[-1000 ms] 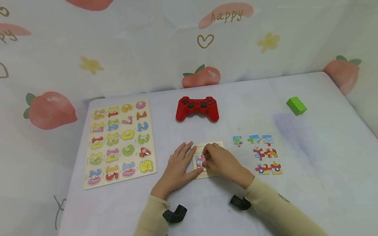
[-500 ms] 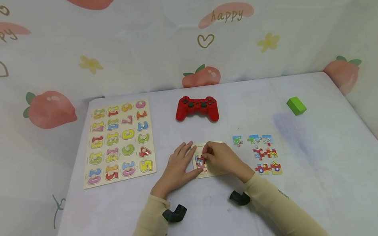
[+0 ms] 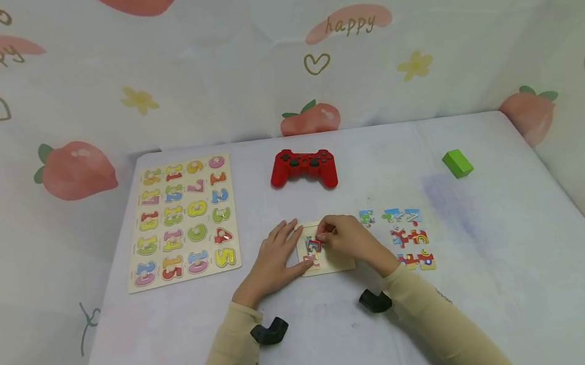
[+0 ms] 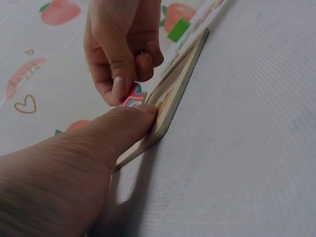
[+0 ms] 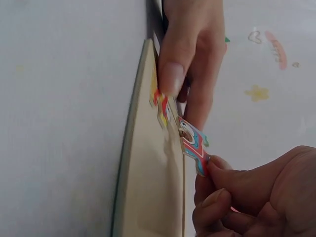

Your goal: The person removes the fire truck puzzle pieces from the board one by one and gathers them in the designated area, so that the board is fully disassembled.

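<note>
A small wooden puzzle board (image 3: 339, 262) lies on the table between the hands. My left hand (image 3: 273, 263) is spread flat at its left edge, with the thumb (image 4: 133, 121) resting on a puzzle piece (image 5: 162, 106) inside the frame. My right hand (image 3: 353, 237) pinches a second jigsaw piece (image 5: 193, 142), red and blue with a cartoon eye, between thumb and index finger. In the right wrist view this piece is tilted above the board, close to the left hand's fingers. Much of the board's left side is hidden under the left hand.
Several loose jigsaw pieces (image 3: 411, 237) lie in rows right of the board. A red game controller (image 3: 303, 168) is behind it. The number puzzle (image 3: 180, 223) occupies the left, and a green block (image 3: 458, 163) the back right. Black wrist-camera mounts (image 3: 270, 331) sit below the hands.
The piece in my right hand is tilted up from the board, and that hand has shifted slightly up and right. The left hand stays in place.
</note>
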Available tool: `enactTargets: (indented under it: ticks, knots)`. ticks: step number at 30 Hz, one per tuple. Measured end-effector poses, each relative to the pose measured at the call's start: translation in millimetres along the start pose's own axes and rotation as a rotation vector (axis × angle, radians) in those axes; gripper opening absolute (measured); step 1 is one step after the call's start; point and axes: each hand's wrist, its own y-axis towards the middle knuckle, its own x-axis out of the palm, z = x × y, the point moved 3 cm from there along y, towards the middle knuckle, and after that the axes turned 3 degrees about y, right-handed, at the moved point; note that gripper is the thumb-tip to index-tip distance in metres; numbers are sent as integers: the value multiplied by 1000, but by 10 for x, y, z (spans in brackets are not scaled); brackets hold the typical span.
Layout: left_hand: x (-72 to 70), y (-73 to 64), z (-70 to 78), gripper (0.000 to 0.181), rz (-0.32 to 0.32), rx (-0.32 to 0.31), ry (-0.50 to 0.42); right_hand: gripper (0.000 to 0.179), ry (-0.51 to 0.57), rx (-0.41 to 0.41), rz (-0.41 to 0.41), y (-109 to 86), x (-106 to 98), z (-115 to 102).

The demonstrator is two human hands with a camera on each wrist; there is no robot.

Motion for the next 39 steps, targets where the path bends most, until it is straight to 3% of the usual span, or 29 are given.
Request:
enactTargets:
  ticks: [24,32,39]
  knots:
    - [-2,-6,11,79,4,-6,0,10,-41,74,-11,-283,-665,517]
    - [-18,-2,19,81,-23,-23,2,14,-53,109,-59,-324,-751,600]
    - [-7,1,13,80,-11,-20,5,14,-111,96,-44,-327,-767,640]
